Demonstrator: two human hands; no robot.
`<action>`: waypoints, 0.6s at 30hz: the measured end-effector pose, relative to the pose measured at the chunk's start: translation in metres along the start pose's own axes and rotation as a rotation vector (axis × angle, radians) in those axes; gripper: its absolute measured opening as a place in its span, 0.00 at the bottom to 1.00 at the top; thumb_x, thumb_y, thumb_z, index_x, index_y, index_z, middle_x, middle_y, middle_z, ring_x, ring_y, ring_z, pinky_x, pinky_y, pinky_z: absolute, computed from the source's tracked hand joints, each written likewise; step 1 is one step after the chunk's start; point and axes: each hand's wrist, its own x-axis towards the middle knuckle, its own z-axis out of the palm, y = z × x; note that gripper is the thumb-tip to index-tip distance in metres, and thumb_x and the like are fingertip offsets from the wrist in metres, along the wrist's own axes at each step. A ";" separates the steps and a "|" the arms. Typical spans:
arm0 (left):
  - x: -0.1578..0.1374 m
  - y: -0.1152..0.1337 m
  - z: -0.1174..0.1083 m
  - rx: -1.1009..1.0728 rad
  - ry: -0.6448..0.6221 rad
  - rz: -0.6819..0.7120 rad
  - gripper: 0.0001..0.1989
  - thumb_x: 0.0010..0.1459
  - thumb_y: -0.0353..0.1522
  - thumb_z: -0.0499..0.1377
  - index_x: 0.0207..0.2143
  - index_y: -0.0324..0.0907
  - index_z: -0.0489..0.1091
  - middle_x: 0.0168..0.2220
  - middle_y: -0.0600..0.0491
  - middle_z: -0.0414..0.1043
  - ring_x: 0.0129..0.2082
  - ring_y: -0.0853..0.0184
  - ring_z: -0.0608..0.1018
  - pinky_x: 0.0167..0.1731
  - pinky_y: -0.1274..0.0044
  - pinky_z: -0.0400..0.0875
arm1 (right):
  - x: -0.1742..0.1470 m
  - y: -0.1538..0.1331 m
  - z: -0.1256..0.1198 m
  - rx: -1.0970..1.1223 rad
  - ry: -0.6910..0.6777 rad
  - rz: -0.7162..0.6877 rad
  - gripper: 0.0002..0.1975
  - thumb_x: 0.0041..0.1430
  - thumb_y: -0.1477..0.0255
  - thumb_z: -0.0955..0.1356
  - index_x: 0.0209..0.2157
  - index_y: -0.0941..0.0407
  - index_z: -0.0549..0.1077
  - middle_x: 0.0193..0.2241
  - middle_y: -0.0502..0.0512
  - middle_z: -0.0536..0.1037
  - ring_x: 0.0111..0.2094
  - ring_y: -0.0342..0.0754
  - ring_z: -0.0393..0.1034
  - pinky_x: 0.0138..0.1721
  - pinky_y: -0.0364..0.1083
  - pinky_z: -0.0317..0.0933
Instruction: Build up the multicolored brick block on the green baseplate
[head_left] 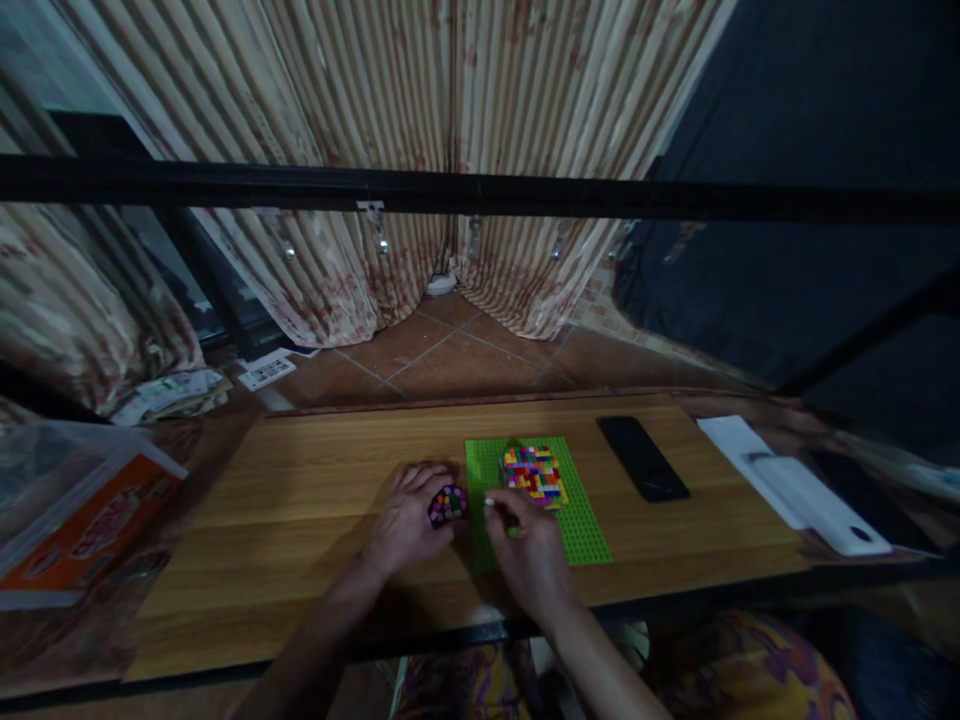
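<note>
A block of multicoloured bricks (534,472) is set on a green studded baseplate (590,542), which is laid flat right of the middle of the table (247,540). A small pale piece (489,502) is pinched between the thumb and fingers of the right hand (538,560), above the baseplate's left part. By the curled left hand (409,515), just beside the baseplate, a rounded cluster of dark, pink and green pieces (448,505) is grasped; whether a dish lies under them cannot be told. Toward the table's far right corner, a black phone (643,458) is placed. Past the left edge, a translucent plastic tub (71,455) with an orange panel (90,535) is seen, its contents hard to make out.
</note>
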 end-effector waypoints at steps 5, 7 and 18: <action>0.002 -0.002 -0.002 -0.021 -0.006 0.020 0.20 0.50 0.38 0.63 0.46 0.46 0.69 0.49 0.49 0.71 0.51 0.58 0.69 0.53 0.63 0.62 | -0.004 0.025 -0.043 0.080 0.184 0.171 0.14 0.60 0.65 0.64 0.41 0.57 0.75 0.38 0.58 0.80 0.36 0.49 0.76 0.38 0.46 0.68; 0.003 -0.003 -0.002 -0.026 -0.003 0.020 0.19 0.51 0.37 0.62 0.46 0.45 0.69 0.49 0.49 0.71 0.51 0.58 0.69 0.53 0.63 0.62 | 0.001 0.033 -0.052 0.019 0.219 0.180 0.15 0.60 0.65 0.63 0.42 0.57 0.75 0.40 0.59 0.80 0.38 0.50 0.75 0.40 0.47 0.68; 0.001 0.005 -0.007 -0.103 0.007 -0.056 0.20 0.48 0.32 0.63 0.46 0.47 0.69 0.49 0.50 0.71 0.50 0.59 0.70 0.52 0.62 0.64 | 0.022 0.055 -0.034 -0.267 0.239 -0.070 0.14 0.62 0.66 0.61 0.38 0.53 0.78 0.38 0.58 0.79 0.41 0.53 0.71 0.43 0.52 0.65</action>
